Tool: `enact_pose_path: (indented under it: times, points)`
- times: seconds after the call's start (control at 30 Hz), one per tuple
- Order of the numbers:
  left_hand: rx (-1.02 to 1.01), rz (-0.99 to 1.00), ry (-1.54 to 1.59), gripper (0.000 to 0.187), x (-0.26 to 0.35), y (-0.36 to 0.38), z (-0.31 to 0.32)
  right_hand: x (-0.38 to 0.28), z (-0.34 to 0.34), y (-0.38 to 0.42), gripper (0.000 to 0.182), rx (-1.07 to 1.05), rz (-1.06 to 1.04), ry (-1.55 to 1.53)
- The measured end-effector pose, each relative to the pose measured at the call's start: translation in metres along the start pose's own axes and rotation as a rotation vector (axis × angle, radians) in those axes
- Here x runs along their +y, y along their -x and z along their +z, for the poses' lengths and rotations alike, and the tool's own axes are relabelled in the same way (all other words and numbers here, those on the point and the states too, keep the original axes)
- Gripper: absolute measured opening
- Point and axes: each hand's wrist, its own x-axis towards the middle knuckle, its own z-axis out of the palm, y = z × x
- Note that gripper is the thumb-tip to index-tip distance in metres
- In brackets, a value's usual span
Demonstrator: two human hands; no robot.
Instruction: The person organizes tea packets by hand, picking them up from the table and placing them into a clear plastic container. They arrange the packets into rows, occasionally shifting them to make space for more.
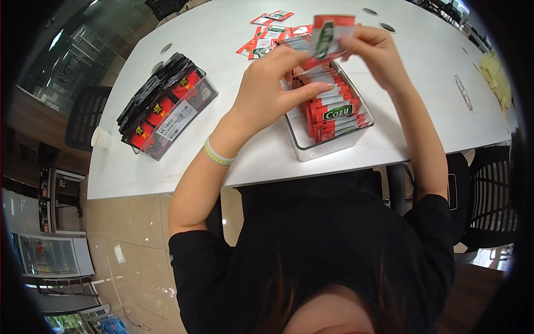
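A red and white Cozy tea sachet (327,42), slightly blurred, is pinched between the thumb and fingers of my right hand (374,49) above the far end of a clear plastic box (328,150). Upright rows of Cozy tea sachets (337,113) fill much of that box. My left hand (273,83) reaches over the box's left side, thumb stretched across the sachets and apart from the fingers. Its fingertips are close to the lower left edge of the raised sachet. Beyond my hands, a loose pile of the same sachets (267,36) lies on the white table.
To the left stands another clear box (192,116) packed with black and red coffee sachets (161,108). A paper cup (100,138) is by the left table edge. A pen (463,92) and a yellowish cloth or bag (494,77) lie on the right. Black mesh chairs (492,195) surround the white table (384,139).
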Motion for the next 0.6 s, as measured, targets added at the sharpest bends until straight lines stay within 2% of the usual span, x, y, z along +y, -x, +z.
enact_pose_path:
  times: [0.07,0.1,0.13,0.17,0.2,0.23,0.27,0.37,0.43,0.47,0.5,0.6]
  points:
    - [0.075,0.064,0.084,0.037,-0.009,0.0,0.004,-0.008,0.011,0.005,0.016,-0.17,0.124,-0.01]
    - [0.155,0.125,0.167,0.033,-0.007,-0.002,0.004,-0.014,0.018,0.009,0.02,-0.203,0.144,-0.035]
    - [0.169,0.14,0.169,0.02,-0.004,-0.002,0.001,-0.016,0.017,0.009,0.02,-0.202,0.146,-0.036]
    - [0.168,0.139,0.17,0.02,0.0,-0.001,-0.003,-0.017,0.015,0.01,0.022,-0.268,0.103,0.021]
    - [0.069,0.057,0.202,0.02,0.005,-0.001,-0.01,-0.019,0.013,0.01,0.025,-0.333,0.059,0.077]
    - [-0.03,-0.026,0.233,0.019,0.006,0.0,-0.015,-0.024,0.016,0.01,0.025,-0.305,0.013,0.052]
    - [-0.072,0.058,0.177,0.021,0.0,0.001,-0.016,-0.022,0.008,0.009,0.026,-0.303,0.054,0.007]
    - [-0.171,0.117,0.125,0.023,0.001,0.001,-0.015,-0.026,-0.003,0.008,0.023,-0.28,0.116,-0.025]
    - [-0.189,0.08,0.153,0.024,0.002,0.002,-0.013,-0.024,-0.011,0.007,0.02,-0.392,0.136,0.182]
    - [-0.234,0.117,0.045,0.025,0.002,0.003,-0.014,-0.023,-0.012,0.006,0.017,-0.451,0.083,0.273]
    - [-0.279,0.154,-0.064,0.025,0.002,0.003,-0.014,-0.024,-0.01,0.006,0.017,-0.453,0.081,0.271]
    - [-0.273,0.187,-0.1,0.026,0.005,0.004,-0.01,-0.033,-0.005,0.009,0.024,-0.539,0.13,0.371]
